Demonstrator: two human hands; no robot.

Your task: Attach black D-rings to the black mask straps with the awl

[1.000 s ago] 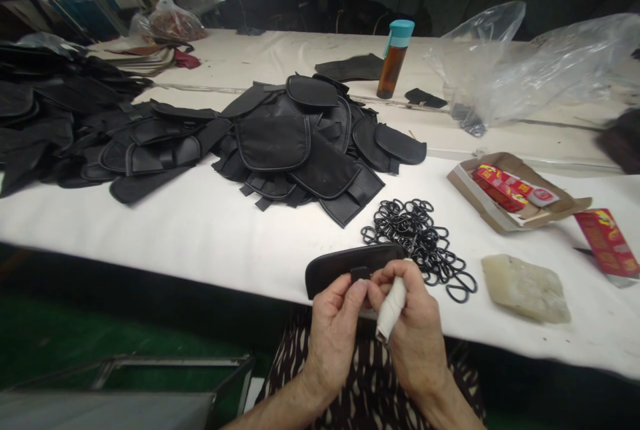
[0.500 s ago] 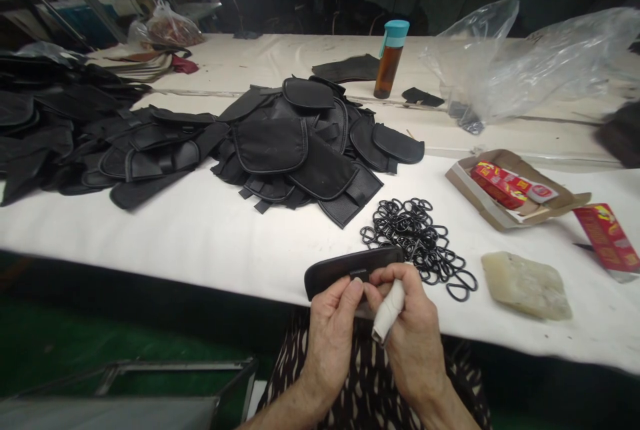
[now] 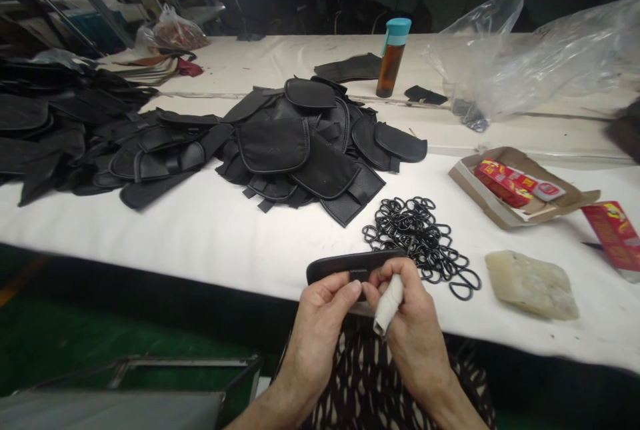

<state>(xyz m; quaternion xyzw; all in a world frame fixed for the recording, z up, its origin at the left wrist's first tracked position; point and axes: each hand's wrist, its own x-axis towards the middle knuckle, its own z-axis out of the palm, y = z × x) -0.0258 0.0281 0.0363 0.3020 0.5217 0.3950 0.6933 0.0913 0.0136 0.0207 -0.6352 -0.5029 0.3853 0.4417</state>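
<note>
Pinching the black flap (image 3: 325, 269) at its near side, the left hand (image 3: 320, 317) has thumb and forefinger drawn together; the right hand (image 3: 413, 323) curls closed around a white roll (image 3: 388, 309), its fingertips meeting the left's, though what lies between them is hidden. The flap is tilted at the table (image 3: 240, 250)'s front edge. Just beyond lie black rings (image 3: 413, 227), with a pale block (image 3: 533, 285) to the right, then a pile (image 3: 275, 143) of flaps and a bottle (image 3: 393, 60).
</note>
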